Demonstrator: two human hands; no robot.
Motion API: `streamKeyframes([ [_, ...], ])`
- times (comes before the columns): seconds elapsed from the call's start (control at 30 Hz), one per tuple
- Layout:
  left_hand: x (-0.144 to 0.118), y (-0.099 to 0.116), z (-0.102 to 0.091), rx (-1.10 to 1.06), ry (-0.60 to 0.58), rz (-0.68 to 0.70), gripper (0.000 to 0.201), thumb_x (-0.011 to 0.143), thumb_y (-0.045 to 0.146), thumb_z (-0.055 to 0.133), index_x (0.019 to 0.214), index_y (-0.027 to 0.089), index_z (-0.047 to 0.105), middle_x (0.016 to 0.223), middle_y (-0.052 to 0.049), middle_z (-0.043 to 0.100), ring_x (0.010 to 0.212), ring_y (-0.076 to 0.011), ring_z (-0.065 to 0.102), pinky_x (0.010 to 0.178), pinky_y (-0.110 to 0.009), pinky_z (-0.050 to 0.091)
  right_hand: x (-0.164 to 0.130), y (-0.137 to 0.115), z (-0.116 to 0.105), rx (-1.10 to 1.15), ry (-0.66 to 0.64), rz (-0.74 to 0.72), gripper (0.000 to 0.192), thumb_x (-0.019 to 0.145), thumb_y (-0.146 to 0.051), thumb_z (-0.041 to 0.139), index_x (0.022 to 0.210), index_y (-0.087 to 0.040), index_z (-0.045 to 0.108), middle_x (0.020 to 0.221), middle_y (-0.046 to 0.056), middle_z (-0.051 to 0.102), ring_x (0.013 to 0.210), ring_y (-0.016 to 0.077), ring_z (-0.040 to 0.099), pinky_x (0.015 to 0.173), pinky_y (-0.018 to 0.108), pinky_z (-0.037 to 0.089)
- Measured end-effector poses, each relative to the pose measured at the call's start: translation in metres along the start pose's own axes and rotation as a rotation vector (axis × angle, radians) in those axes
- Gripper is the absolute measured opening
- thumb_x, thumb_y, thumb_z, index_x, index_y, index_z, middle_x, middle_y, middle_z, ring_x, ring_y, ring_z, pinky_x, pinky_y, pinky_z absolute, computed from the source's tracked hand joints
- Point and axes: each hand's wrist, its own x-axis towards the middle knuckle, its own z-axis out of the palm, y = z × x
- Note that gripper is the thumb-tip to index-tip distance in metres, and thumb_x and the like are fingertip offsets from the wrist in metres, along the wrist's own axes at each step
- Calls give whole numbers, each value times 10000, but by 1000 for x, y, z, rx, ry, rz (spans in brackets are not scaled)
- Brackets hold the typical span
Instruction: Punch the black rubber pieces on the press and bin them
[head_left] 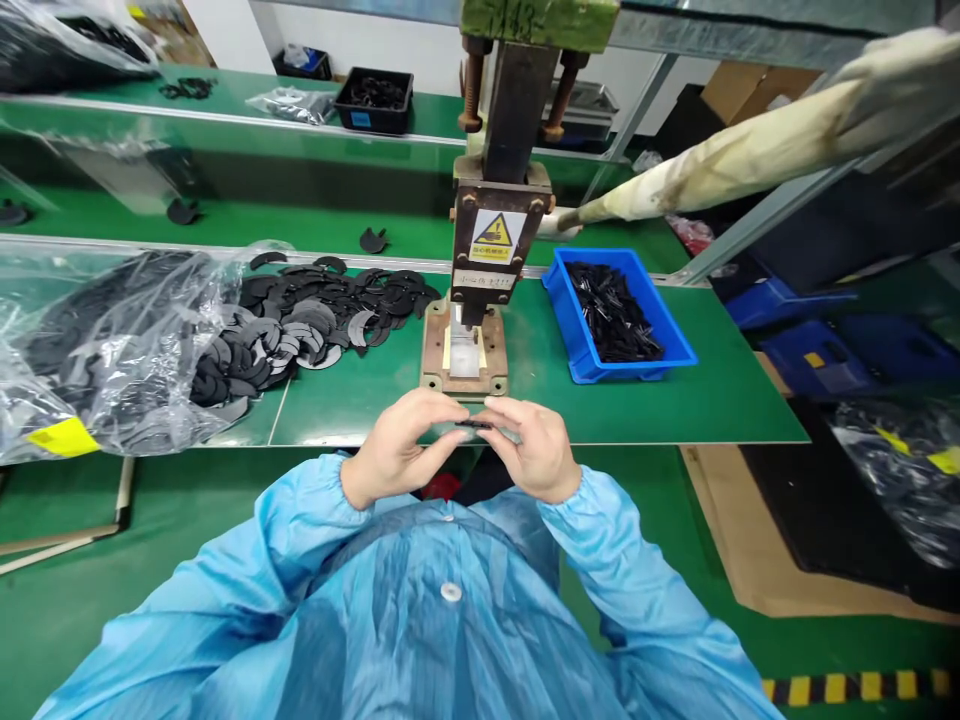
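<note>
Starting at the far left, a crinkled clear plastic bag [112, 350] lies on the green counter [675, 400], its film glossy and wrinkled, with a yellow label near its lower corner and dark flat parts showing through it. Spilling from its mouth is a loose heap of thin black crescent-shaped pieces [315, 310], matte and flat, overlapping one another like scales.

Next comes my left hand [397, 445], sleeved in pale blue smooth fabric. Its fingers are curled in and nearly closed, thumb and fingertips pinching the left end of a small black flat part [474, 425], which sits just in front of the counter's near edge, between my two hands. My right hand [536, 450] mirrors it, fingers bent close together and gripping the part's right end. The part is dark and slim; its exact outline is too small for me to tell.

Directly beyond my hands stands a brown metal press [495, 230] with a yellow triangular warning sticker, its rusty base plate resting on the counter and holding a pale translucent block.

Farther right sits a blue rectangular plastic bin [570, 330] filled with small black narrow pieces in a tangled pile. Above it runs a long lever wrapped in stained cream cloth [750, 150].
</note>
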Motion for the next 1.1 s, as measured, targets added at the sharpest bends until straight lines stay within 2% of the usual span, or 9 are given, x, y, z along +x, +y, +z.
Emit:
streamKeyframes([
  [0.2,5,-24,-4,71,8,-136,115,1021,313,700,1117,260,734,1052,-74,799,981,-220,757,883,-407,625,6,12,-10,-9,-67,130,659,966,-324,727,1559,-301,439,1222,48,817,1135,227,789,1026,437,650],
  [0.33,26,-81,-8,179,99,-263,183,1029,363,662,1044,218,772,1025,-77,790,948,-208,735,887,-370,606,52,32,-55,-5,211,224,585,968,-494,702,1474,-258,523,1392,123,686,1252,246,710,1087,463,625],
  [0.47,50,-131,-5,276,25,-308,209,1024,330,632,1068,203,793,1084,-89,797,1030,-222,735,964,-371,588,126,19,-106,153,507,-62,677,989,-660,598,1493,-226,472,1460,133,576,1362,237,642,1169,452,569],
  [0.53,59,-142,-1,318,-58,-294,225,1030,309,604,1081,212,800,1139,-87,797,1111,-233,731,1022,-377,573,157,0,-120,220,514,-181,714,1000,-707,528,1505,-205,476,1398,107,596,1343,230,653,1209,490,526],
  [0.63,66,-146,3,388,-196,-235,278,1049,286,555,1153,227,805,1230,-85,783,1180,-243,719,1052,-378,559,178,-22,-124,272,465,-178,645,1000,-704,507,1322,-154,605,1113,48,616,1077,167,720,1067,444,591],
  [0.73,70,-145,3,452,-269,-159,310,1049,249,536,1199,225,806,1263,-97,772,1199,-266,710,1051,-398,557,172,-27,-118,341,520,-154,431,995,-602,629,1008,-172,640,845,-16,558,811,114,662,911,378,614],
  [0.87,73,-146,1,473,-288,-94,317,1039,210,532,1181,215,816,1221,-108,779,1187,-274,713,1061,-416,561,137,-17,-107,292,429,-188,281,951,-424,740,818,-212,611,743,-17,614,754,141,668,806,383,607],
  [0.97,73,-145,2,446,-261,-84,314,1043,206,530,1172,200,817,1220,-115,781,1181,-267,719,1067,-421,570,102,-4,-95,171,316,-239,186,902,-346,728,780,-238,639,754,2,689,820,199,725,898,490,626],
  [1.1,72,-140,7,403,-249,-98,295,1037,199,543,1150,214,815,1218,-106,781,1190,-255,717,1070,-425,576,65,12,-70,22,335,-202,183,866,-339,701,726,-296,590,693,-36,679,835,223,752,1058,586,601],
])
